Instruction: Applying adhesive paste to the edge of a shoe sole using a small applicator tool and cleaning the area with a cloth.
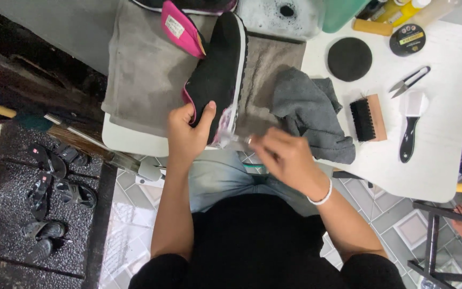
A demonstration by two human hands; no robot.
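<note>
So the left hand (186, 131) grips the heel end of a black shoe (217, 75) with pink lining, lying on a grey towel (145, 64) over a white table (439, 155). The right hand (284, 156) is blurry, fingers curled at the sole edge, can't tell what's in it. Grey rag (308, 109), wooden brush (368, 118) nearby. Tiled floor (129, 219), sandals (54, 182) off left.
</note>
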